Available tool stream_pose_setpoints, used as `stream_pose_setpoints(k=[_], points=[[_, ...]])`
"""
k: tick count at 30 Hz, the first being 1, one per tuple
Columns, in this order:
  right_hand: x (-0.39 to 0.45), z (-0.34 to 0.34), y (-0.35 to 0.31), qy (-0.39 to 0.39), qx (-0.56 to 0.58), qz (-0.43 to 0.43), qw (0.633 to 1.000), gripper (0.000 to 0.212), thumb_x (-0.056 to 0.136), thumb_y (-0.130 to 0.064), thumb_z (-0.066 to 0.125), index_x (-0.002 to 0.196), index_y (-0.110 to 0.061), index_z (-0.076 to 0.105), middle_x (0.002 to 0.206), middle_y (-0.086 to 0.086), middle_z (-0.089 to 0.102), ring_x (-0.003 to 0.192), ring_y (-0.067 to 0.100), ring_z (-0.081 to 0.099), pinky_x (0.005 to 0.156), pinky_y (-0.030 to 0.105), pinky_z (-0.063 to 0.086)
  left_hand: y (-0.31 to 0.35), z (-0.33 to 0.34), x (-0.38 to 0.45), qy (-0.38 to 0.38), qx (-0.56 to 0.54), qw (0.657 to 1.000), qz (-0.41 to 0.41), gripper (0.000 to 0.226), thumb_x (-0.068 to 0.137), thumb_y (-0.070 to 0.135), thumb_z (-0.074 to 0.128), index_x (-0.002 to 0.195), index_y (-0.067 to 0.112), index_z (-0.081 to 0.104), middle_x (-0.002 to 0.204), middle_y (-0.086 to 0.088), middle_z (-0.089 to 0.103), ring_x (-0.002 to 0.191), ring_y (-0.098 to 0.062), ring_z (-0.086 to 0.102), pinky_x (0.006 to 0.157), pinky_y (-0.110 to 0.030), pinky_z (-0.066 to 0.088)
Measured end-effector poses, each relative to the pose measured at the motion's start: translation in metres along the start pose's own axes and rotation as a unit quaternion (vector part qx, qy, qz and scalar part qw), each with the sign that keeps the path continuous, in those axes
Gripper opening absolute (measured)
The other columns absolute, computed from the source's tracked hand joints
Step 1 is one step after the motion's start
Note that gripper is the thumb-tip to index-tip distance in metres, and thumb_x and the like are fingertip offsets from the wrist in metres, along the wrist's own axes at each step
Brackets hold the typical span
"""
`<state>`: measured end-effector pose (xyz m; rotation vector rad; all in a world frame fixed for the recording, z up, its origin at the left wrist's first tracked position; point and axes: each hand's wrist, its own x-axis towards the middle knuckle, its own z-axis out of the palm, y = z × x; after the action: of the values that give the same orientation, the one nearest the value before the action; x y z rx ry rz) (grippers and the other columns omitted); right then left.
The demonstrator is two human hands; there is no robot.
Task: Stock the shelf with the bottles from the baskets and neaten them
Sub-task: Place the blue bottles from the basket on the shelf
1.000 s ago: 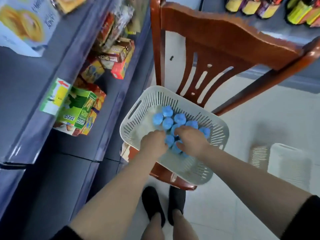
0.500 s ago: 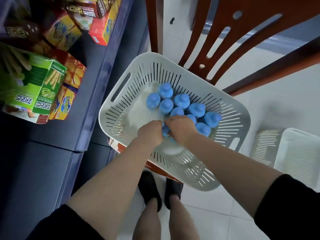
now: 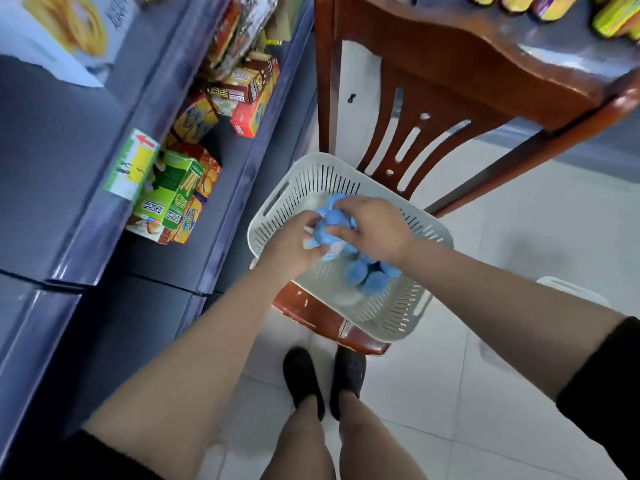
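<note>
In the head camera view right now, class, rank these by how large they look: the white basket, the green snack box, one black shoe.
1. white basket, clearly the largest.
2. green snack box.
3. black shoe, close to the box in apparent size, and the shelf sits nearer the camera than the floor, so this order is unsure.

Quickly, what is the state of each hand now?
Left hand: closed on blue-capped bottles, above the basket.
Right hand: closed on the same cluster of bottles.

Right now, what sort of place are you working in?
Most likely a small grocery shop: dark shelves carry boxed snacks, yellow packets line another shelf, and a white basket of blue-capped bottles waits on a wooden chair.
</note>
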<state>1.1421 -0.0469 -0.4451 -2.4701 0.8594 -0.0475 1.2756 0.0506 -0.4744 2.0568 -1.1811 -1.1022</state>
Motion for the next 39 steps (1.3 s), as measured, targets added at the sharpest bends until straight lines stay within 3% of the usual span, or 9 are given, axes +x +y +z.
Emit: stream_pose_setpoints(k=[4,8,12,16,21,24,28,34,39], points=[[-0.005,-0.065,-0.049,0.089,0.069,-0.029,0.993,0.034,0.086,-0.041,0.062,0.106,-0.013,0.063,0.099,0.002,0.064,0.092,0.019,0.059,0.076,0.030,0.041,0.048,-0.051,-0.039,0.078,-0.039,0.994,0.072,0.054,0.069,0.030,0.077,0.116,0.015,0.055,0.110,0.003,0.061,0.091,-0.012,0.060,0.083,-0.023,0.047],[-0.009,-0.132,-0.105,0.154,0.103,-0.071,0.980,0.036,0.082,-0.043,0.066,0.094,-0.010,0.065,0.088,0.003,0.064,0.082,0.019,0.059,0.070,0.029,0.040,0.100,-0.106,-0.088,0.158,-0.049,0.977,0.137,0.046,0.074,0.017,0.078,0.114,0.021,0.055,0.102,0.011,0.059,0.087,0.003,0.054,0.079,-0.016,0.044],[-0.021,-0.187,-0.170,0.200,0.171,-0.125,0.957,0.049,0.073,-0.056,0.059,0.083,-0.009,0.066,0.080,0.007,0.066,0.074,0.022,0.061,0.069,0.041,0.048,0.142,-0.152,-0.145,0.221,-0.053,0.955,0.191,0.048,0.076,0.016,0.077,0.116,0.027,0.053,0.099,0.018,0.058,0.082,0.011,0.055,0.077,-0.009,0.043],[-0.028,-0.224,-0.228,0.214,0.218,-0.172,0.936,0.034,0.073,-0.048,0.066,0.082,-0.015,0.065,0.078,0.004,0.069,0.074,0.022,0.064,0.070,0.045,0.050,0.170,-0.189,-0.196,0.277,-0.074,0.933,0.219,0.048,0.078,0.006,0.073,0.115,0.025,0.050,0.099,0.024,0.055,0.080,0.018,0.056,0.070,-0.002,0.041],[-0.037,-0.253,-0.302,0.224,0.272,-0.238,0.905,0.042,0.064,-0.059,0.058,0.075,-0.019,0.064,0.068,-0.005,0.065,0.066,0.013,0.062,0.065,0.037,0.050,0.188,-0.233,-0.255,0.340,-0.078,0.904,0.247,0.042,0.081,0.021,0.072,0.113,0.035,0.050,0.108,0.016,0.060,0.087,0.005,0.060,0.072,-0.006,0.044],[-0.039,-0.263,-0.343,0.214,0.287,-0.285,0.889,0.031,0.074,-0.047,0.060,0.078,-0.016,0.063,0.070,-0.006,0.064,0.065,0.006,0.058,0.065,0.026,0.047,0.191,-0.258,-0.286,0.385,-0.070,0.882,0.261,0.038,0.077,0.031,0.066,0.111,0.037,0.050,0.108,0.019,0.060,0.091,-0.001,0.060,0.081,-0.014,0.047],[-0.042,-0.266,-0.388,0.163,0.318,-0.352,0.865,0.014,0.087,-0.027,0.062,0.098,-0.018,0.061,0.084,-0.017,0.060,0.075,-0.006,0.056,0.071,0.007,0.042,0.184,-0.293,-0.323,0.434,-0.083,0.856,0.268,0.034,0.086,0.014,0.066,0.108,0.035,0.050,0.105,0.018,0.061,0.086,0.007,0.059,0.078,-0.010,0.045],[-0.029,-0.237,-0.434,0.048,0.325,-0.400,0.856,0.045,0.077,-0.022,0.075,0.116,-0.025,0.054,0.110,-0.007,0.065,0.104,0.008,0.062,0.090,0.037,0.052,0.168,-0.337,-0.376,0.501,-0.111,0.819,0.257,0.034,0.077,0.029,0.064,0.109,0.034,0.055,0.103,0.014,0.066,0.091,-0.004,0.062,0.079,-0.019,0.051],[-0.027,-0.216,-0.488,0.007,0.353,-0.442,0.825,0.054,0.070,-0.013,0.080,0.106,-0.039,0.050,0.109,-0.010,0.064,0.101,0.008,0.062,0.087,0.031,0.053,0.150,-0.360,-0.418,0.551,-0.079,0.796,0.237,0.032,0.078,0.032,0.063,0.109,0.035,0.056,0.103,0.018,0.066,0.094,-0.005,0.062,0.080,-0.018,0.050]])
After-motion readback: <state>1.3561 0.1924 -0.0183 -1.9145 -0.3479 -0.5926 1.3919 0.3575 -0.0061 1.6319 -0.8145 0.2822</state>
